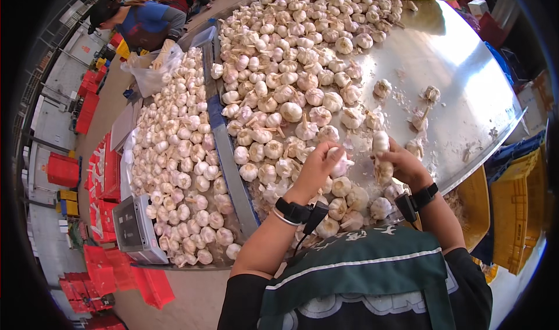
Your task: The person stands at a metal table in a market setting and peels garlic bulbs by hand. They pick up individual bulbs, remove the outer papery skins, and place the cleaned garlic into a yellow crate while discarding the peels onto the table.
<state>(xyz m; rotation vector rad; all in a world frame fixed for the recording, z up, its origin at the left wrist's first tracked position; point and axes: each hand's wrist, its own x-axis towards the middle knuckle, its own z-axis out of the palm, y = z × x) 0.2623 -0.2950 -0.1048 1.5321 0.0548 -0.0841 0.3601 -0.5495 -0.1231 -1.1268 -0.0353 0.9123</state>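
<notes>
My left hand (316, 166) grips a pale, purplish garlic bulb (341, 167) between thumb and fingers. In my right hand (406, 163) is a whitish garlic bulb (381, 141), held upright by the thumb. A browner bulb (383, 173) shows just under that thumb; whether it is also held I cannot tell. Both hands are above a metal table (401, 59), close to my apron. A large heap of garlic bulbs (284, 94) spreads beyond and left of my hands. Dry skins and a few loose bulbs lie to the right.
A grey metal divider (236, 168) separates the heap from more garlic (174, 155) on the left. A digital scale (142, 229) stands at that side's near corner. A co-worker (146, 26) reaches into a plastic bag (150, 74). Yellow crates (515, 207) stand right, red crates (105, 168) left.
</notes>
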